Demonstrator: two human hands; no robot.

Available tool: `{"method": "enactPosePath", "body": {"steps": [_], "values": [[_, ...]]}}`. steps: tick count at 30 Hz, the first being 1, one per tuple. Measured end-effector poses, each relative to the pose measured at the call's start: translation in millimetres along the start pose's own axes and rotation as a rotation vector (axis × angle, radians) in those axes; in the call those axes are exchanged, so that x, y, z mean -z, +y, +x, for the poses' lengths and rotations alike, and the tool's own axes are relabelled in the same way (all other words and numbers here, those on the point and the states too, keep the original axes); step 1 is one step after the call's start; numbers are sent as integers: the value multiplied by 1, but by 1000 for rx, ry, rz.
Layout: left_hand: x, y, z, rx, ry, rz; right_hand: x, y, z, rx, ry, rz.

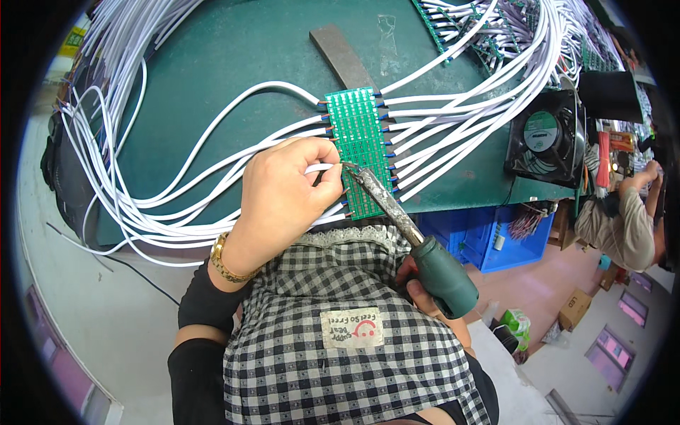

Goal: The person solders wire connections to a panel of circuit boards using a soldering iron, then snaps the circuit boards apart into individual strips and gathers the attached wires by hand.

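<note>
My left hand (282, 185) is closed in a pinch on the end of a white cable (320, 168), at the left edge of a green circuit board panel (354, 113). Across that panel, a soldering iron (445, 278) with a dark green handle lays its tip beside the pinched cable end. My right hand (421, 296) grips the handle from below, largely hidden behind it. White cables with thin coloured wire ends fan out from both sides of the panel. Whether the iron's tip touches the wire is too small to tell.
Under the panel, a flat metal bar (338, 53) lies on the green work surface (244, 46). A black fan (545, 134) stands at right, below bundled cables and boards (489, 32). More cables (127, 35) heap far left. A blue crate (489, 241) sits lower; another person (620, 227) works at right.
</note>
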State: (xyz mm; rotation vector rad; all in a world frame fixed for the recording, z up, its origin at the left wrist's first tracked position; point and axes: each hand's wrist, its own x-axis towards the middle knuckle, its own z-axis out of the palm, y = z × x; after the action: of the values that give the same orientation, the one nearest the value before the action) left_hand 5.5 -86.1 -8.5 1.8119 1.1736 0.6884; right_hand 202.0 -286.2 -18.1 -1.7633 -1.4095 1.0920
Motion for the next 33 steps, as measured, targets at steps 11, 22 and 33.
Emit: {"method": "enactPosePath", "body": {"steps": [11, 22, 33], "values": [[-4, -2, -3, -38, 79, 49, -1, 15, -2, 101, -60, 59], [-3, -1, -3, -31, 82, 91, 2, 11, 7, 130, 33, -60], [-4, -3, -2, -79, 78, 87, 6, 1, -5, -19, 103, -100]]}}
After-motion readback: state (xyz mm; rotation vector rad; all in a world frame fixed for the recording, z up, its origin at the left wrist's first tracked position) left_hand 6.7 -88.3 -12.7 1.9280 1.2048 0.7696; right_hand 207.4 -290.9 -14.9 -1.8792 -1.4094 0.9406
